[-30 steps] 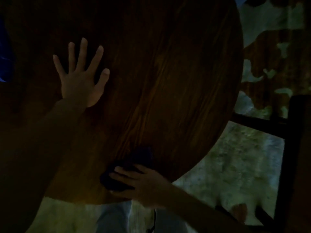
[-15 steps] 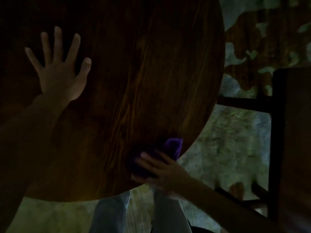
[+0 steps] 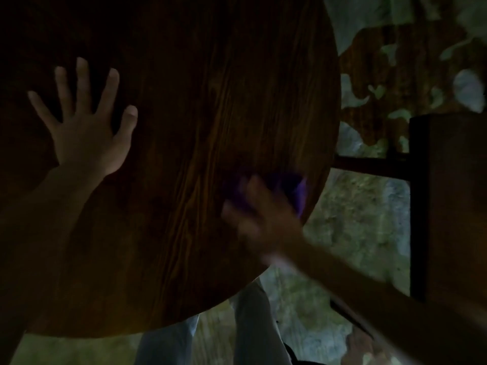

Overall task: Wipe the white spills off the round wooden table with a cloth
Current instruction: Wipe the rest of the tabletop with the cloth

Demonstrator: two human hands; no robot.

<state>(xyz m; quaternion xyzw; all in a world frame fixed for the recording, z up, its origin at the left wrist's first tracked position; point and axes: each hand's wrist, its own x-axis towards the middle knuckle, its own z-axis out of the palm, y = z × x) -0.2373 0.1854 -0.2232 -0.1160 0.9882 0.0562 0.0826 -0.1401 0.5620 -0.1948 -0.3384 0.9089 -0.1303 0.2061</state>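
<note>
The scene is very dark. The round wooden table (image 3: 200, 133) fills most of the view, its grain running top to bottom. My left hand (image 3: 87, 127) lies flat on it at the left, fingers spread, holding nothing. My right hand (image 3: 263, 219), blurred by motion, presses a purple cloth (image 3: 292, 188) onto the tabletop close to the right rim. Part of the cloth sticks out beyond my fingers toward the edge. No white spills show on the dark wood.
A dark wooden chair (image 3: 448, 206) with a crossbar stands right of the table. The floor (image 3: 355, 227) below is mottled grey-green with brown patches. My legs in light trousers (image 3: 250, 327) show under the near rim.
My right hand has slid the cloth from the near rim along the edge to the right and farther away. My left hand stays flat on the table. The view shifted slightly.
</note>
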